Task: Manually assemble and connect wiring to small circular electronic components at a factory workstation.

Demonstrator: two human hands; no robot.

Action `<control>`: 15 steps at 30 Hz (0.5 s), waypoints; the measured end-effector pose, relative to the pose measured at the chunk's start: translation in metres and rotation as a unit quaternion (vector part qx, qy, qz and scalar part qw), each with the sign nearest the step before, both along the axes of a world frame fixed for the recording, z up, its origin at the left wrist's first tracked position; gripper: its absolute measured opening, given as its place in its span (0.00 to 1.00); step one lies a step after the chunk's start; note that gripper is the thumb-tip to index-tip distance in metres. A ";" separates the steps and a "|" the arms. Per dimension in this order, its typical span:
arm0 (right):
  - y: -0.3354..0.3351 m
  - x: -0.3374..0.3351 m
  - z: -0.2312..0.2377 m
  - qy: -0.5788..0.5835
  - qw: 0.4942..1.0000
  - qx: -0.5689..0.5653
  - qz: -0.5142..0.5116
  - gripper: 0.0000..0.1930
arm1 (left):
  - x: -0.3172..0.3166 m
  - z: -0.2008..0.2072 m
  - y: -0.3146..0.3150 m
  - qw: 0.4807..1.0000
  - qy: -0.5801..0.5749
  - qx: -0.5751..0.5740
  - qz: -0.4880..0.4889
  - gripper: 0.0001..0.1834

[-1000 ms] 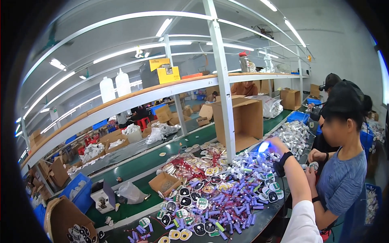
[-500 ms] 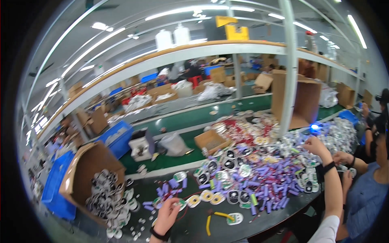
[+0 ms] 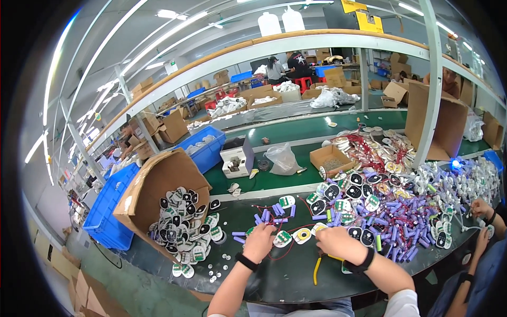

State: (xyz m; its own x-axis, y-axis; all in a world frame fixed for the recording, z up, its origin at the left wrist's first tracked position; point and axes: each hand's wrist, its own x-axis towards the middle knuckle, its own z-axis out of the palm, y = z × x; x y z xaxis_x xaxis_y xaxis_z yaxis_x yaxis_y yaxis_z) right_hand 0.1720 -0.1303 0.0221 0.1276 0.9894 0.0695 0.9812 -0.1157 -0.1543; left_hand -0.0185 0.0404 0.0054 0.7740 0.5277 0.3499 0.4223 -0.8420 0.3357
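Observation:
My left hand (image 3: 257,243) is over the near middle of the dark bench with its fingers bent together. Its fingertips are beside a white oval piece with a green circuit board (image 3: 282,239) and a thin red wire; what they pinch is too small to make out. To the right, my right hand (image 3: 339,244) has curled fingers at a white piece with a round centre (image 3: 318,228), and whatever it grips is hidden. Between the hands lies a white piece with a yellow ring (image 3: 302,235). Yellow-handled pliers (image 3: 317,272) rest partly under my right wrist. Purple cylindrical cells (image 3: 265,215) lie beyond my left hand.
A tipped cardboard box (image 3: 129,206) spills white oval pieces at left, beside a blue crate (image 3: 111,211). Heaped purple cells (image 3: 406,227) and wired parts cover the right side. A metal post (image 3: 430,84) rises behind them. A co-worker's hand (image 3: 479,208) works at far right.
My right hand has come from the heap at right to the middle, near my left hand. The scene has shifted rightward in the picture.

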 end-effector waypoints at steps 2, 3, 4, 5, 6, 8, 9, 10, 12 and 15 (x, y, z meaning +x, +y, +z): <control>0.021 -0.007 -0.028 0.005 0.998 0.065 -0.005 0.13 | 0.016 -0.005 0.003 0.998 0.016 0.011 -0.066 0.15; 0.028 -0.012 -0.037 0.005 0.998 0.066 -0.002 0.13 | 0.019 -0.013 0.009 0.994 0.028 0.030 -0.102 0.17; 0.035 -0.018 -0.041 -0.008 0.999 0.044 -0.021 0.14 | 0.022 -0.020 0.014 0.989 0.101 0.021 -0.103 0.21; 0.039 -0.022 -0.043 -0.021 0.999 0.021 -0.040 0.15 | 0.021 -0.026 0.017 0.990 0.099 0.020 -0.100 0.21; 0.038 -0.026 -0.045 -0.015 0.999 0.005 -0.050 0.18 | 0.020 -0.033 0.020 0.990 0.107 0.030 -0.087 0.22; 0.033 -0.020 -0.046 0.004 0.998 0.014 -0.059 0.18 | 0.023 -0.032 0.021 0.990 0.119 0.019 -0.075 0.26; 0.031 -0.016 -0.048 0.026 0.997 0.026 -0.068 0.19 | 0.024 -0.031 0.022 0.990 0.118 0.016 -0.077 0.26; 0.028 -0.011 -0.047 0.042 0.996 0.014 -0.083 0.20 | 0.025 -0.023 0.018 0.992 0.086 0.022 -0.085 0.25; 0.024 -0.006 -0.040 0.094 0.992 0.031 -0.077 0.17 | 0.022 -0.012 0.012 0.995 0.021 0.058 -0.080 0.22; 0.016 0.008 -0.033 0.151 0.984 0.028 -0.092 0.14 | 0.024 0.006 0.009 0.989 -0.126 -0.011 -0.076 0.19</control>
State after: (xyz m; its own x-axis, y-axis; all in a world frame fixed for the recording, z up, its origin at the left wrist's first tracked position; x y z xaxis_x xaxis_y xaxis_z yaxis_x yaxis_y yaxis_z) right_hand 0.1803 -0.1139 -0.0109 0.3281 0.9431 0.0540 0.8529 -0.2712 -0.4461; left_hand 0.0054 0.0491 0.0112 0.7348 0.4221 0.5309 0.1927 -0.8804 0.4332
